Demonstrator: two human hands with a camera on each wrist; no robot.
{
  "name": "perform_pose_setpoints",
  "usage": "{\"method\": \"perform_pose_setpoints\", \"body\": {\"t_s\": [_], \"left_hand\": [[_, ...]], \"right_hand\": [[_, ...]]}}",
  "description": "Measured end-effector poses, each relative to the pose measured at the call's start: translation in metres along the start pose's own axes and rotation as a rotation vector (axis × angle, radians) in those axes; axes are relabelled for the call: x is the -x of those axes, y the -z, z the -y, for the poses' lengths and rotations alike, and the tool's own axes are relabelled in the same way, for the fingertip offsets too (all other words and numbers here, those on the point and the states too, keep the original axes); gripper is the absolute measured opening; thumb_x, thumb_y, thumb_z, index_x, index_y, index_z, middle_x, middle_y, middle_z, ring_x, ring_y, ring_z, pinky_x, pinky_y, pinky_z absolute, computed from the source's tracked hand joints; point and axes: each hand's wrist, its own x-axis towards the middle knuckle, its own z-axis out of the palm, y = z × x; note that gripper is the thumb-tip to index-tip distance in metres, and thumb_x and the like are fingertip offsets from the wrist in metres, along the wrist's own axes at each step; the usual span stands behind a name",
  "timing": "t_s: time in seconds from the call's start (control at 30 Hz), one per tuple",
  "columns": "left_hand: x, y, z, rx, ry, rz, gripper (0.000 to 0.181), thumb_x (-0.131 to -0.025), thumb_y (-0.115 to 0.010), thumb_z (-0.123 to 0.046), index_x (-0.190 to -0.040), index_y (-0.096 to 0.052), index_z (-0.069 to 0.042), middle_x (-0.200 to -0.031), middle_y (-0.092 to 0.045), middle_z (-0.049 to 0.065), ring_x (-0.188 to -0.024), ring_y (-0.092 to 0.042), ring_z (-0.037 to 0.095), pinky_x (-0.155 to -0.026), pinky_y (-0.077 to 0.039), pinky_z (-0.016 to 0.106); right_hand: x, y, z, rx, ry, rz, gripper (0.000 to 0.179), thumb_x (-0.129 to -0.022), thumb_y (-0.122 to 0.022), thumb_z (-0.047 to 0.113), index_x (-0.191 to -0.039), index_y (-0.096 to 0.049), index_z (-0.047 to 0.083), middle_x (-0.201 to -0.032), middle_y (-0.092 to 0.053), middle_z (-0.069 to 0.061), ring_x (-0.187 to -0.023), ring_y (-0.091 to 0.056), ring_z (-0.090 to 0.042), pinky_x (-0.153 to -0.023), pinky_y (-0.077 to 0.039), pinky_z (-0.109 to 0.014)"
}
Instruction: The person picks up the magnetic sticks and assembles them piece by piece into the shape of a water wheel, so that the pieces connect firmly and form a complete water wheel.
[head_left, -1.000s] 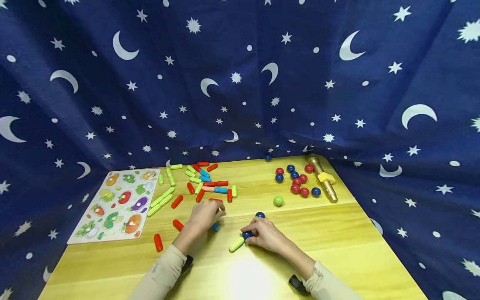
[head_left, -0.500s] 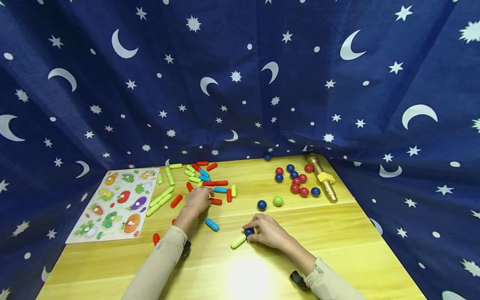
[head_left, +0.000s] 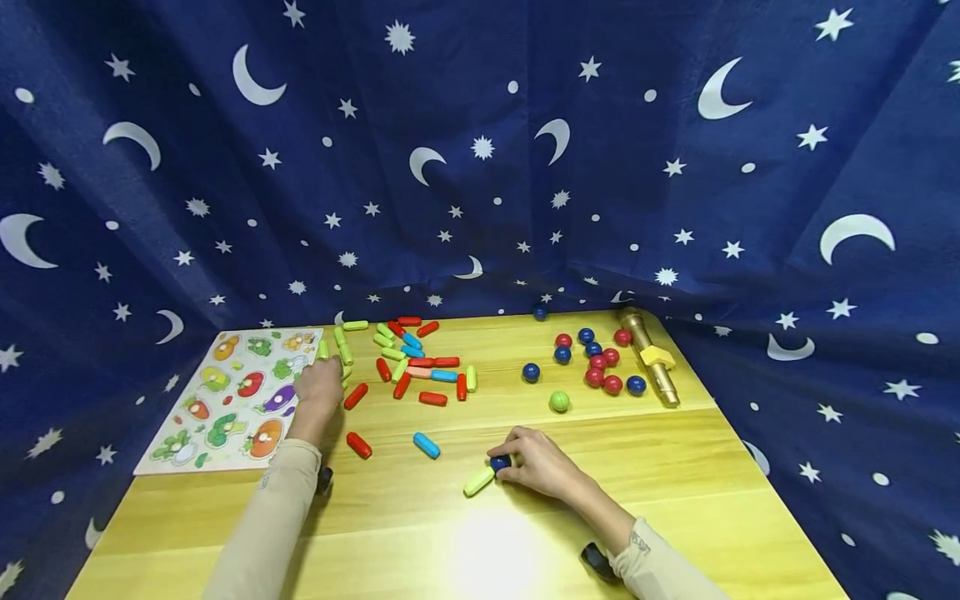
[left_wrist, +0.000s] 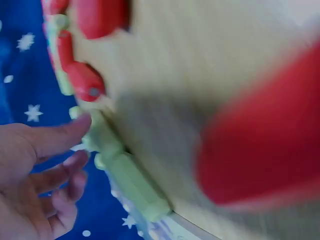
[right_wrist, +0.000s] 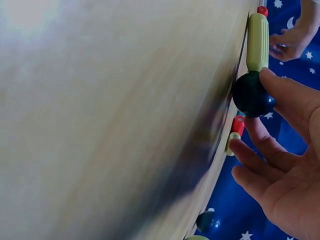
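My right hand (head_left: 538, 461) pinches a dark blue ball (right_wrist: 251, 95) between thumb and fingers, low over the table. A light green ribbed rod (right_wrist: 258, 42) extends from this ball and looks joined to it. At the left, my left hand (head_left: 318, 385) is over the edge of the vegetable board, by the light green rods. In the left wrist view, its thumb and loosely bent fingers are beside two light green rods (left_wrist: 135, 187) lying end to end, with nothing seen in its grasp. Whether the thumb touches them, I cannot tell.
The vegetable puzzle board (head_left: 217, 408) lies at the left. Red, green and blue rods are scattered about the back left, with a blue rod (head_left: 427, 445) nearer. Red and blue balls, a green ball (head_left: 559, 402) and a gold tube (head_left: 651, 358) lie at the right.
My left hand has moved left from the red and blue rods to the green ones by the board. A loose blue ball has rolled away toward the back. The right hand stays nearly still.
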Motion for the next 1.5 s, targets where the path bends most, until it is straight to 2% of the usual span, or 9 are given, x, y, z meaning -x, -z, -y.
{"method": "perform_pose_setpoints", "body": {"t_s": [0.2, 0.57, 0.87, 0.97, 1.07, 1.2, 1.3, 1.37, 1.5], "left_hand": [[-0.004, -0.001, 0.021, 0.001, -0.004, 0.116, 0.021, -0.075, -0.077, -0.013, -0.087, -0.064, -0.002, -0.101, -0.065, 0.032, -0.091, -0.064, 0.051, -0.068, -0.052, 0.055], [0.007, -0.006, 0.030, 0.059, -0.069, 0.032, 0.017, -0.085, -0.063, -0.010, -0.077, -0.060, 0.005, -0.087, -0.065, 0.034, -0.080, -0.064, 0.051, -0.067, -0.051, 0.055], [0.015, -0.010, 0.019, 0.075, -0.106, -0.045, 0.024, -0.092, -0.057, -0.005, -0.105, -0.047, 0.013, -0.097, -0.052, 0.035, -0.077, -0.060, 0.054, -0.069, -0.052, 0.059], [0.026, -0.007, -0.001, 0.046, -0.188, -0.132, 0.022, -0.091, -0.059, -0.003, -0.106, -0.051, 0.011, -0.094, -0.054, 0.031, -0.073, -0.061, 0.048, -0.061, -0.053, 0.055], [0.047, -0.004, -0.037, 0.089, -0.355, -0.145, 0.023, -0.089, -0.064, -0.004, -0.110, -0.060, 0.005, -0.097, -0.060, 0.025, -0.076, -0.064, 0.037, -0.062, -0.056, 0.046], [0.081, -0.011, -0.093, 0.171, -0.596, -0.018, 0.024, -0.085, -0.074, -0.013, -0.107, -0.070, -0.004, -0.099, -0.070, 0.013, -0.086, -0.068, 0.024, -0.074, -0.057, 0.035], [0.096, -0.022, -0.122, 0.133, -0.726, 0.065, 0.018, -0.081, -0.078, -0.016, -0.097, -0.074, -0.008, -0.091, -0.074, 0.006, -0.082, -0.069, 0.017, -0.073, -0.056, 0.029], [0.100, -0.030, -0.131, 0.082, -0.779, 0.088, 0.018, -0.080, -0.080, -0.019, -0.094, -0.075, -0.010, -0.089, -0.075, 0.003, -0.080, -0.069, 0.014, -0.071, -0.056, 0.026], [0.104, -0.043, -0.142, 0.016, -0.793, 0.093, 0.017, -0.079, -0.081, -0.024, -0.092, -0.075, -0.014, -0.088, -0.075, -0.001, -0.077, -0.068, 0.011, -0.067, -0.054, 0.025]], "right_hand": [[0.001, 0.002, 0.001, -0.003, 0.001, 0.010, 0.033, -0.081, -0.079, 0.022, -0.113, -0.074, 0.014, -0.096, -0.066, -0.001, -0.080, -0.057, -0.014, -0.067, -0.040, -0.020], [-0.003, -0.002, 0.001, -0.014, -0.027, -0.009, 0.035, -0.077, -0.082, 0.018, -0.108, -0.068, 0.011, -0.094, -0.069, 0.001, -0.085, -0.063, -0.014, -0.075, -0.051, -0.026], [-0.002, 0.000, -0.001, -0.014, -0.025, -0.014, 0.028, -0.076, -0.082, 0.018, -0.100, -0.070, 0.012, -0.093, -0.070, 0.001, -0.084, -0.063, -0.013, -0.074, -0.050, -0.024], [-0.002, 0.000, -0.002, -0.009, -0.002, -0.020, 0.028, -0.077, -0.081, 0.019, -0.102, -0.070, 0.012, -0.094, -0.070, 0.001, -0.083, -0.063, -0.013, -0.073, -0.049, -0.023], [0.000, 0.001, -0.002, -0.011, 0.021, -0.016, 0.028, -0.078, -0.080, 0.020, -0.104, -0.071, 0.014, -0.094, -0.069, 0.001, -0.083, -0.062, -0.013, -0.072, -0.048, -0.022], [0.000, 0.003, -0.003, -0.034, 0.030, 0.002, 0.030, -0.080, -0.079, 0.019, -0.109, -0.072, 0.014, -0.094, -0.071, -0.001, -0.084, -0.064, -0.014, -0.072, -0.048, -0.023], [-0.003, 0.004, -0.004, -0.078, 0.001, 0.013, 0.034, -0.079, -0.080, 0.016, -0.111, -0.070, 0.009, -0.095, -0.073, -0.004, -0.085, -0.067, -0.017, -0.075, -0.052, -0.026], [-0.005, 0.004, -0.003, -0.105, -0.019, 0.015, 0.033, -0.078, -0.081, 0.013, -0.108, -0.069, 0.006, -0.094, -0.073, -0.005, -0.085, -0.069, -0.020, -0.076, -0.054, -0.029], [-0.007, 0.004, -0.004, -0.129, -0.038, 0.021, 0.026, -0.077, -0.081, 0.013, -0.099, -0.069, 0.007, -0.092, -0.074, -0.005, -0.084, -0.070, -0.020, -0.076, -0.055, -0.029]]}}
